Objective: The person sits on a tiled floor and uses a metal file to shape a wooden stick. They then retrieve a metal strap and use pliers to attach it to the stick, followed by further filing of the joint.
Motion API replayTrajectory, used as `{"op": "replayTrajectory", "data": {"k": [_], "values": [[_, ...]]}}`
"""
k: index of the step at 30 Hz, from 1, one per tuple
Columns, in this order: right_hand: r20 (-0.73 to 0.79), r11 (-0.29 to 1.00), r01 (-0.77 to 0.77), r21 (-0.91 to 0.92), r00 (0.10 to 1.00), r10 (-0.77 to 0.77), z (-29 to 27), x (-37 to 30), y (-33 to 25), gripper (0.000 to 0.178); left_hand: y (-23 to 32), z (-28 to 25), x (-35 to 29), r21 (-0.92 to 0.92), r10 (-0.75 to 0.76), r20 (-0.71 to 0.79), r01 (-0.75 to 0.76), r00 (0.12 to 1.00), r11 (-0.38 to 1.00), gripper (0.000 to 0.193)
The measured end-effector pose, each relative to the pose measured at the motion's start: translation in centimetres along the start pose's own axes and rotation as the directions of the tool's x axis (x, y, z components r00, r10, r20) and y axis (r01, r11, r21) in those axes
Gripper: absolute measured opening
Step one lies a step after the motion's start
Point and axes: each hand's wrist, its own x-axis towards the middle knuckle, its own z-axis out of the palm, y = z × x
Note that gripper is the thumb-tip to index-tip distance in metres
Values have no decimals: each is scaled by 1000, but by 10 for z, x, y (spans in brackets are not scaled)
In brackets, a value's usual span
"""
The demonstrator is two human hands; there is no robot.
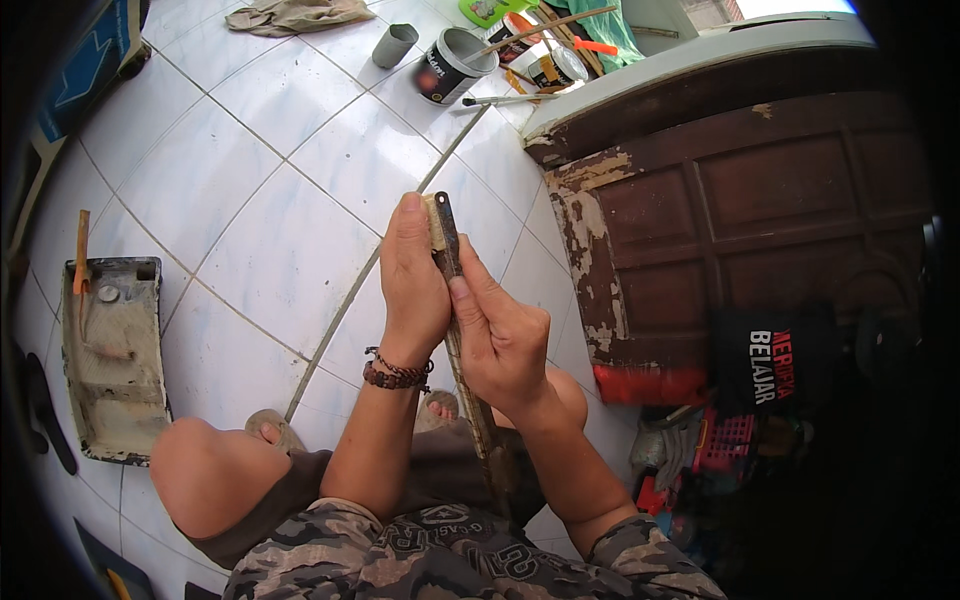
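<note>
Your hands meet in front of you, above the white tiled floor (230, 240), with the brush (447, 240) between them. It stands lengthwise away from you, its holed far end reaching about level with the top of your left hand (408, 285) and beyond your right hand (503, 338). The pale bristles (434, 222) are on its left side, just beside your left hand; the dark back faces right.

Your right hand grips the brush, thumb and forefinger pinching it low, below the bristles. Your left hand is held upright along the other side, its thumb edge toward you; its other fingers are hidden, so you cannot tell from here whether they curl round the brush or lie flat. Below the pinch, a narrow strip (470, 405) runs down between your forearms toward your lap; whether it belongs to the brush cannot be made out.

A bracelet (396, 373) circles your left wrist. Well apart from your hands, to the left, the tray (152, 330) sits on the floor with an orange-handled roller (82, 275) in it. Ahead are the dark pot (440, 85) with a stick (545, 32) across its mouth, a grey cup (395, 46) beside it, and a cloth (300, 15). On your right is the brown door (750, 195), its paint flaking at the left edge.
</note>
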Motion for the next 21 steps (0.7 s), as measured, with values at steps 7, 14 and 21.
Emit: {"op": "replayTrajectory", "data": {"k": [7,14,21], "values": [[4,1000,-17,-20,1000,17,3,4,-4,37,-1,-4,-3,-2,-16,-1,16,1000,1000,42],[142,983,-150,-109,976,164,-11,15,-10,40,-5,-1,-6,23,-46,-14,47,999,999,43],[72,969,-244,28,968,242,-41,-36,-32,36,4,8,-5,-250,-155,83,171,984,953,52]]}}
